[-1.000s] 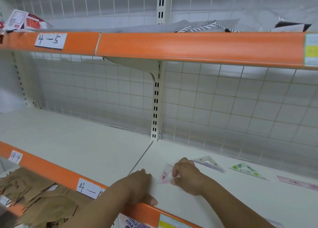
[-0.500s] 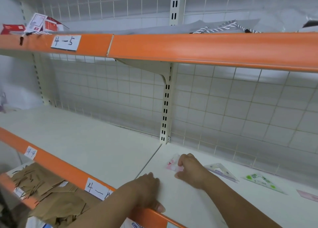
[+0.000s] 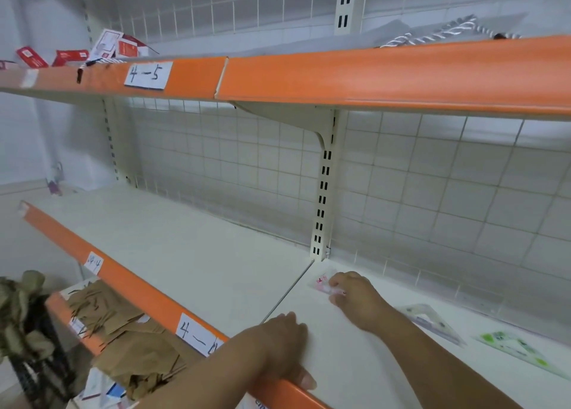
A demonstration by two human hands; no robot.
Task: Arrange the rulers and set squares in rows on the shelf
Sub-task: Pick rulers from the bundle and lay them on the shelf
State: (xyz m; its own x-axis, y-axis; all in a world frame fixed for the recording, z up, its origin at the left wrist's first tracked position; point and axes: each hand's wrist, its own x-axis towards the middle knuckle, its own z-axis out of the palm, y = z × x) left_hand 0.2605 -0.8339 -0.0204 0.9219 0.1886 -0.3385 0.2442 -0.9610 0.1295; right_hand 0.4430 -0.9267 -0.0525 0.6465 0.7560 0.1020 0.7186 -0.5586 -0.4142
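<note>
White wire grid (image 3: 432,192) closed off the back of the bay, with a cream slotted upright post (image 3: 323,192) running down it to the cream shelf board (image 3: 185,254). A thin seam (image 3: 287,291) ran from the foot of that post to the front edge and split the board in two. Left of the seam the surface showed bare cream as far as its far end.

Just right of the seam and close to the back grid lay a small pink-printed clear plastic set square (image 3: 321,282). The right hand (image 3: 352,294) was over it, fingers curled, their tips pinching its near edge against the board. Further right, well apart from it, a clear grey-printed set square (image 3: 432,322) lay flat, and beyond that, nearer the front, a green-patterned set square (image 3: 519,350). Bare board separated all three.

The left hand (image 3: 278,343) gripped the shelf's orange front strip (image 3: 129,282) beside the seam, palm on the board, thumb pressed on the strip's face. A white handwritten label (image 3: 197,334) sat on the strip just left of that wrist.

Overhead, the upper shelf's orange edge (image 3: 370,75) hung low across the bay. Below, brown paper bags (image 3: 123,331) were heaped on a lower shelf.
</note>
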